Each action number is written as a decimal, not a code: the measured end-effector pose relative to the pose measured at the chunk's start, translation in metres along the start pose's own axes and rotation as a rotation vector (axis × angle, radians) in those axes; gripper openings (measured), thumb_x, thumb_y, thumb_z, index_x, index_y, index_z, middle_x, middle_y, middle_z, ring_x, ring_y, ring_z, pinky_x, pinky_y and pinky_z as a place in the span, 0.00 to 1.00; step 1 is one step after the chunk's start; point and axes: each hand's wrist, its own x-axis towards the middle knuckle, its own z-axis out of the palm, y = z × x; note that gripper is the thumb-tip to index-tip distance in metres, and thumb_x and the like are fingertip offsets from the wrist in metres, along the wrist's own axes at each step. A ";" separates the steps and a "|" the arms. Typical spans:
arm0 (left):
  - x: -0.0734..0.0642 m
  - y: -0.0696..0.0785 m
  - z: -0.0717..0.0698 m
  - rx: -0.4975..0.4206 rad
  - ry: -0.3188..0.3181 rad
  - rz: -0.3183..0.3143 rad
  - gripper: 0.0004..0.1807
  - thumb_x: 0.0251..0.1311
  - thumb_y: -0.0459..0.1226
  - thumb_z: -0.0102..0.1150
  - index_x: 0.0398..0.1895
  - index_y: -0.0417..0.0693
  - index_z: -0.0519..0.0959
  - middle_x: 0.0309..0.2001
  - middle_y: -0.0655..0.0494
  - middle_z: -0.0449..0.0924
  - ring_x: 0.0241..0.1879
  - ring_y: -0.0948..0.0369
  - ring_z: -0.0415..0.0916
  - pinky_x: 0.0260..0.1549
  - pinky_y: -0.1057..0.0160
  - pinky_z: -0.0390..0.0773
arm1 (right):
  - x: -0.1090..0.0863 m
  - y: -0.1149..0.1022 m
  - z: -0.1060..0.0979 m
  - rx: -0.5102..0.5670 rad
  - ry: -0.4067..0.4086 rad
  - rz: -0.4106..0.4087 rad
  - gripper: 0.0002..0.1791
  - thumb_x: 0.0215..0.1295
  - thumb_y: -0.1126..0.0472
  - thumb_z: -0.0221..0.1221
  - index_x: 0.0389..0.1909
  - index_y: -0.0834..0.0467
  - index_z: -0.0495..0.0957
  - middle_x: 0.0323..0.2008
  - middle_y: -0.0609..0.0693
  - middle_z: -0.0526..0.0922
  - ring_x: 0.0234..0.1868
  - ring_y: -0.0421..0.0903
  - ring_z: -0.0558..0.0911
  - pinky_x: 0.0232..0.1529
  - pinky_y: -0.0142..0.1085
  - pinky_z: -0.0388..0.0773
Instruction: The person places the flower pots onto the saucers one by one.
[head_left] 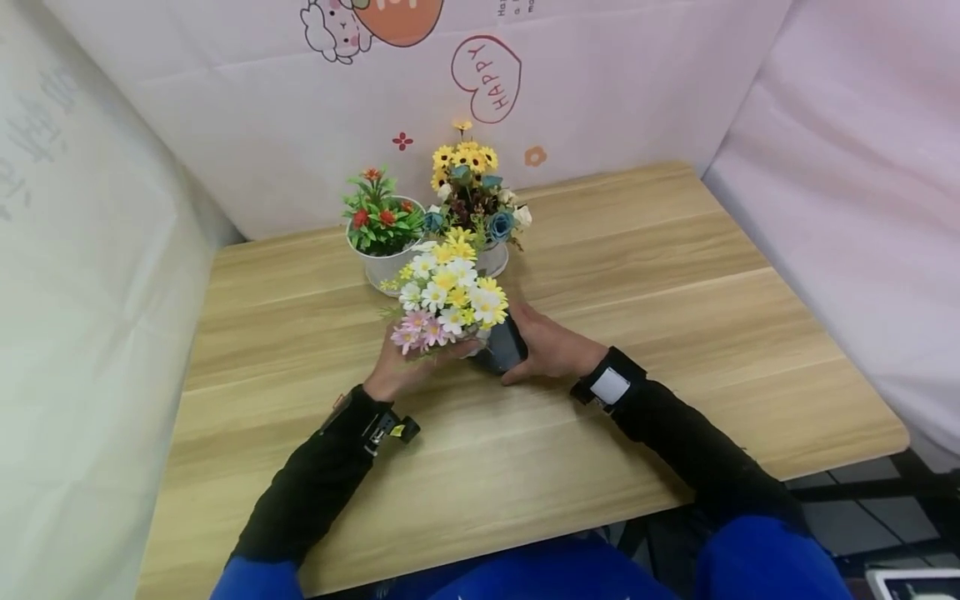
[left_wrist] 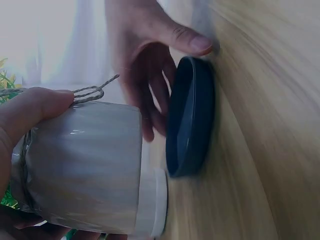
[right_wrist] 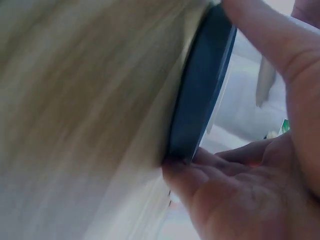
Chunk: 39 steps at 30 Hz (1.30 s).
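My left hand (head_left: 405,365) grips a grey pot (left_wrist: 85,160) tied with twine, its thumb along the side in the left wrist view. White, yellow and pink artificial daisies (head_left: 450,292) fill that pot and hide most of it from the head camera. The pot's base is held off the table, beside a dark blue shallow saucer (left_wrist: 187,120). My right hand (head_left: 558,343) holds the saucer by its rim, thumb on one edge and fingers on the opposite edge, as the right wrist view (right_wrist: 202,85) shows. The saucer is at the tabletop, its hollow side facing up.
Behind the daisies stand a white pot (head_left: 386,268) with red flowers and green leaves, and another pot (head_left: 492,260) with sunflowers and blue and white roses. The wooden table (head_left: 675,275) meets a printed white cloth (head_left: 600,75) at the back.
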 end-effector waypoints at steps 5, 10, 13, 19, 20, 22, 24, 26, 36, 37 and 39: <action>0.010 -0.003 0.020 -0.089 -0.035 0.019 0.43 0.54 0.35 0.81 0.74 0.54 0.73 0.69 0.58 0.80 0.71 0.60 0.75 0.75 0.55 0.73 | 0.000 0.011 -0.006 0.121 -0.025 -0.054 0.69 0.52 0.53 0.83 0.86 0.44 0.44 0.84 0.50 0.55 0.80 0.50 0.64 0.82 0.51 0.63; 0.018 -0.007 0.036 -0.100 -0.074 0.016 0.42 0.53 0.35 0.82 0.73 0.52 0.73 0.69 0.56 0.81 0.71 0.59 0.76 0.75 0.56 0.73 | -0.003 0.017 -0.014 0.202 -0.047 -0.096 0.64 0.54 0.58 0.81 0.86 0.45 0.50 0.84 0.46 0.58 0.83 0.50 0.60 0.85 0.52 0.56; 0.020 -0.011 0.041 -0.087 -0.086 -0.007 0.42 0.53 0.36 0.82 0.73 0.53 0.73 0.68 0.57 0.81 0.70 0.59 0.76 0.74 0.56 0.74 | -0.007 0.017 -0.016 0.198 -0.049 -0.084 0.64 0.54 0.58 0.81 0.85 0.47 0.51 0.84 0.47 0.58 0.83 0.50 0.60 0.85 0.52 0.57; 0.018 -0.020 0.046 -0.075 -0.087 -0.012 0.42 0.53 0.33 0.81 0.72 0.49 0.74 0.68 0.53 0.81 0.70 0.55 0.76 0.74 0.55 0.74 | -0.011 0.013 -0.016 0.208 -0.044 -0.086 0.64 0.54 0.56 0.81 0.85 0.46 0.50 0.84 0.48 0.57 0.83 0.51 0.61 0.84 0.54 0.58; 0.017 -0.021 0.046 -0.073 -0.082 -0.010 0.41 0.53 0.32 0.81 0.72 0.46 0.74 0.67 0.50 0.82 0.70 0.53 0.77 0.75 0.54 0.74 | -0.011 0.012 -0.016 0.225 -0.040 -0.094 0.63 0.54 0.57 0.81 0.85 0.47 0.51 0.84 0.48 0.58 0.82 0.51 0.62 0.84 0.54 0.59; 0.017 -0.023 0.046 -0.079 -0.074 -0.017 0.41 0.52 0.30 0.80 0.72 0.41 0.74 0.67 0.46 0.82 0.70 0.50 0.77 0.75 0.53 0.73 | -0.011 0.009 -0.016 0.259 -0.029 -0.108 0.63 0.54 0.60 0.81 0.85 0.48 0.51 0.83 0.48 0.60 0.81 0.51 0.63 0.83 0.54 0.60; 0.017 -0.023 0.047 -0.076 -0.078 -0.020 0.41 0.51 0.30 0.80 0.71 0.39 0.75 0.66 0.43 0.82 0.69 0.49 0.77 0.75 0.53 0.73 | -0.012 0.003 -0.017 0.287 -0.016 -0.119 0.62 0.54 0.63 0.81 0.85 0.50 0.52 0.81 0.50 0.62 0.80 0.53 0.65 0.83 0.55 0.61; 0.017 -0.022 0.046 -0.058 -0.092 -0.026 0.40 0.52 0.31 0.80 0.71 0.39 0.75 0.66 0.43 0.82 0.70 0.49 0.77 0.76 0.53 0.73 | -0.012 -0.005 -0.017 0.314 -0.007 -0.127 0.61 0.53 0.66 0.80 0.84 0.53 0.53 0.80 0.52 0.64 0.79 0.54 0.66 0.82 0.56 0.62; 0.009 -0.017 0.041 0.164 -0.222 0.001 0.41 0.63 0.38 0.74 0.78 0.43 0.68 0.75 0.47 0.73 0.77 0.50 0.68 0.80 0.48 0.66 | -0.015 -0.029 -0.008 0.292 0.057 -0.109 0.55 0.56 0.69 0.77 0.81 0.59 0.56 0.80 0.57 0.64 0.81 0.57 0.63 0.84 0.56 0.58; 0.006 -0.017 0.041 0.181 -0.222 0.012 0.40 0.65 0.38 0.73 0.78 0.42 0.67 0.75 0.46 0.73 0.78 0.49 0.67 0.80 0.47 0.65 | -0.014 -0.027 -0.005 0.276 0.065 -0.110 0.55 0.56 0.69 0.77 0.81 0.59 0.56 0.79 0.56 0.64 0.81 0.56 0.63 0.84 0.55 0.58; 0.002 -0.016 0.040 0.199 -0.212 0.014 0.40 0.65 0.37 0.72 0.78 0.40 0.67 0.75 0.44 0.72 0.78 0.48 0.67 0.80 0.46 0.65 | -0.012 -0.023 0.001 0.240 0.074 -0.112 0.56 0.55 0.70 0.78 0.81 0.58 0.56 0.79 0.55 0.64 0.81 0.55 0.63 0.84 0.54 0.58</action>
